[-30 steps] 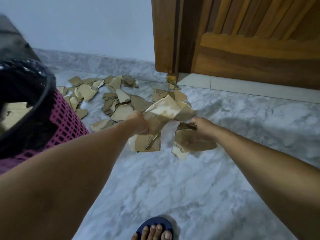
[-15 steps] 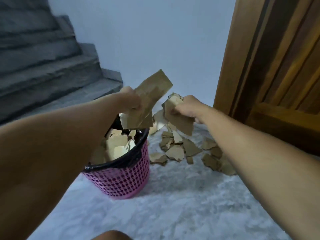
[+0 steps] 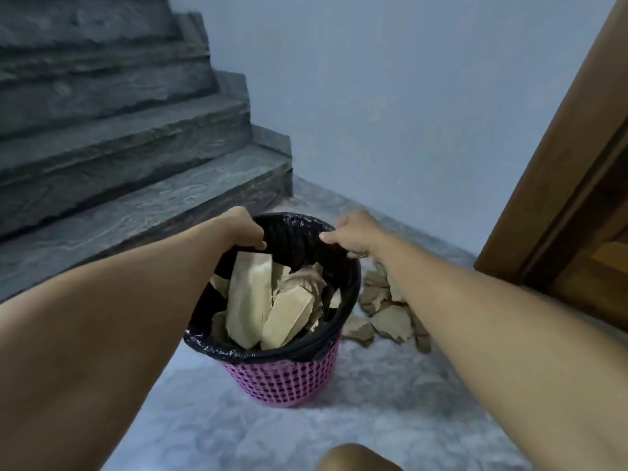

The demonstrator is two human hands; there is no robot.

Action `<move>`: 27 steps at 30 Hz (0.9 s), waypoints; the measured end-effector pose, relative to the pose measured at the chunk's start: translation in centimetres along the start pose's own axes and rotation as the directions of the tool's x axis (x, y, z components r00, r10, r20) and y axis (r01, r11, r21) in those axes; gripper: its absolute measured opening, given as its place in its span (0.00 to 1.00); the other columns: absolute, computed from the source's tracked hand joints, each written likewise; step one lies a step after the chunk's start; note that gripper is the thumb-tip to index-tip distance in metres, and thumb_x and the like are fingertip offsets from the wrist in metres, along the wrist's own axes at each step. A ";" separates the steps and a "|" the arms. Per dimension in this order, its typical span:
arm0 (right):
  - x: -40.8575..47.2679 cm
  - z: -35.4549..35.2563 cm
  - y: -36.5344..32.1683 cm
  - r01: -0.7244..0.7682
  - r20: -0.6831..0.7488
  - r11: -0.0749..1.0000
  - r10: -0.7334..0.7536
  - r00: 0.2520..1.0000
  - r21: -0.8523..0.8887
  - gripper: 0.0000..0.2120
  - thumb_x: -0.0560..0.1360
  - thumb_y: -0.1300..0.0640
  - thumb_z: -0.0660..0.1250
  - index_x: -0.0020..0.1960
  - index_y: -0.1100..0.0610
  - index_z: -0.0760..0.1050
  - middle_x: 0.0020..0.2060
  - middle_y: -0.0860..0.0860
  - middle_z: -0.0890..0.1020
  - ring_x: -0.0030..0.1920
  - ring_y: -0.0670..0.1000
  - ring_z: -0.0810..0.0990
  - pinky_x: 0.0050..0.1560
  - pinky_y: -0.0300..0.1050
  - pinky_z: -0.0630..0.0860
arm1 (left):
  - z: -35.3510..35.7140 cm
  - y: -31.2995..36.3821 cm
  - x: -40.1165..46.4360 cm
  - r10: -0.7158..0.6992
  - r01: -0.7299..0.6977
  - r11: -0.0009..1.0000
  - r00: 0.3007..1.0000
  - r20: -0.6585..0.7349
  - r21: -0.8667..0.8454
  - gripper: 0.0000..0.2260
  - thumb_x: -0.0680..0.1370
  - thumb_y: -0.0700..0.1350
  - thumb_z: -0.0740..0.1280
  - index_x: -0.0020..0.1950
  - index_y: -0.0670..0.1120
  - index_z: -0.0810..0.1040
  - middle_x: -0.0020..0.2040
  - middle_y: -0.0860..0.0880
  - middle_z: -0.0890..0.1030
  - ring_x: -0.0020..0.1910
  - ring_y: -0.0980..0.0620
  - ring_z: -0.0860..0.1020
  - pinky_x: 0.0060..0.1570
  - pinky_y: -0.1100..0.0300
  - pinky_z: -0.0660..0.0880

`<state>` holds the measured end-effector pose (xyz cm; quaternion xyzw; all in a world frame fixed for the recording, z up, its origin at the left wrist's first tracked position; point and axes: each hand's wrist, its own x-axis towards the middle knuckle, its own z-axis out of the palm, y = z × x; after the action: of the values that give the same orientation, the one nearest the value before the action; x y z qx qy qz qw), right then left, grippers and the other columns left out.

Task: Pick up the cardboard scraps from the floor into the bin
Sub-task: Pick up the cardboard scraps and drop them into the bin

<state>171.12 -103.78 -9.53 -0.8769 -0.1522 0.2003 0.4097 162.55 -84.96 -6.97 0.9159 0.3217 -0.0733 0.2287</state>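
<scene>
Both hands hang over the pink bin [image 3: 285,379]: the left hand [image 3: 243,229] has its fingers curled downward and grasps nothing, and the right hand [image 3: 353,234] is loosely curled and likewise released. Cardboard scraps [image 3: 268,300] fill the black-lined bin, while more scraps [image 3: 390,321] lie on the marble floor [image 3: 373,419] just right of it.

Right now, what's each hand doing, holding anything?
Left hand: over the bin, fingers curled down, no scrap visible in it; grip cannot be told.
Right hand: over the bin, fingers loosely curled, holding nothing visible.
</scene>
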 end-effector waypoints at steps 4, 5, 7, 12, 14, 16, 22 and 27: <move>1.5 -4.9 1.1 -0.091 -0.012 0.995 0.092 0.996 0.032 0.08 0.73 0.62 0.70 0.48 0.62 0.73 0.34 0.57 0.74 0.30 0.51 0.75 0.33 0.41 0.74 | -0.1 2.6 1.7 0.092 -0.094 0.986 0.996 -0.021 -0.140 0.15 0.73 0.44 0.73 0.52 0.34 0.80 0.43 0.39 0.82 0.40 0.43 0.81 0.38 0.52 0.81; 1.6 -6.2 1.6 -0.121 -0.009 0.992 0.122 0.993 0.031 0.08 0.73 0.63 0.70 0.50 0.62 0.73 0.35 0.58 0.74 0.32 0.52 0.75 0.33 0.41 0.73 | 0.1 3.7 2.0 0.120 -0.123 0.975 0.992 -0.025 -0.186 0.14 0.73 0.43 0.73 0.51 0.33 0.80 0.42 0.38 0.83 0.39 0.42 0.81 0.40 0.51 0.82; 1.6 -8.6 2.8 -0.169 0.011 0.986 0.169 0.986 -0.012 0.08 0.74 0.64 0.69 0.52 0.61 0.73 0.36 0.58 0.74 0.36 0.53 0.73 0.30 0.40 0.69 | 0.7 6.3 2.2 0.183 -0.189 0.951 0.982 -0.046 -0.245 0.09 0.73 0.42 0.73 0.48 0.36 0.80 0.43 0.37 0.83 0.37 0.43 0.81 0.42 0.51 0.82; 0.9 -15.0 9.0 -0.328 -0.016 0.936 0.328 0.944 -0.128 0.15 0.74 0.59 0.72 0.57 0.65 0.76 0.40 0.58 0.77 0.36 0.51 0.78 0.34 0.43 0.77 | 4.9 14.0 2.4 0.340 -0.312 0.900 0.939 0.044 -0.305 0.07 0.73 0.42 0.74 0.41 0.43 0.76 0.36 0.44 0.80 0.29 0.51 0.79 0.31 0.60 0.79; 0.5 -16.6 11.5 -0.386 -0.024 0.910 0.387 0.922 -0.154 0.13 0.73 0.57 0.74 0.50 0.63 0.74 0.36 0.57 0.77 0.33 0.52 0.78 0.31 0.43 0.77 | 7.0 16.4 2.3 0.389 -0.338 0.883 0.915 0.104 -0.324 0.07 0.74 0.42 0.74 0.42 0.41 0.76 0.38 0.42 0.81 0.31 0.49 0.80 0.35 0.56 0.81; 0.5 -18.2 14.9 -0.444 -0.038 0.879 0.445 0.895 -0.171 0.12 0.73 0.57 0.74 0.45 0.62 0.71 0.30 0.55 0.74 0.25 0.51 0.74 0.27 0.41 0.73 | 10.1 19.0 2.7 0.422 -0.355 0.876 0.892 0.162 -0.326 0.09 0.73 0.41 0.74 0.46 0.39 0.77 0.41 0.39 0.81 0.32 0.47 0.80 0.37 0.54 0.81; 1.3 -18.7 26.7 -0.559 -0.028 0.795 0.569 0.822 -0.234 0.15 0.74 0.52 0.72 0.48 0.65 0.77 0.36 0.59 0.78 0.34 0.57 0.77 0.38 0.49 0.80 | 22.2 22.8 5.7 0.324 -0.307 0.946 0.883 0.340 -0.105 0.16 0.73 0.47 0.74 0.55 0.39 0.77 0.54 0.38 0.79 0.49 0.43 0.78 0.49 0.52 0.76; 1.4 -16.4 35.4 -0.647 -0.012 0.729 0.662 0.750 -0.226 0.15 0.74 0.49 0.71 0.53 0.59 0.76 0.53 0.60 0.79 0.48 0.57 0.80 0.47 0.57 0.82 | 31.8 20.5 7.9 0.037 0.020 0.994 0.854 0.519 -0.105 0.33 0.71 0.51 0.75 0.70 0.38 0.70 0.69 0.42 0.72 0.68 0.40 0.71 0.67 0.50 0.69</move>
<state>183.80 -135.87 -27.83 -0.9057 0.1314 0.3441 0.2098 181.89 -109.47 -29.70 0.8499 0.2473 -0.2997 0.3560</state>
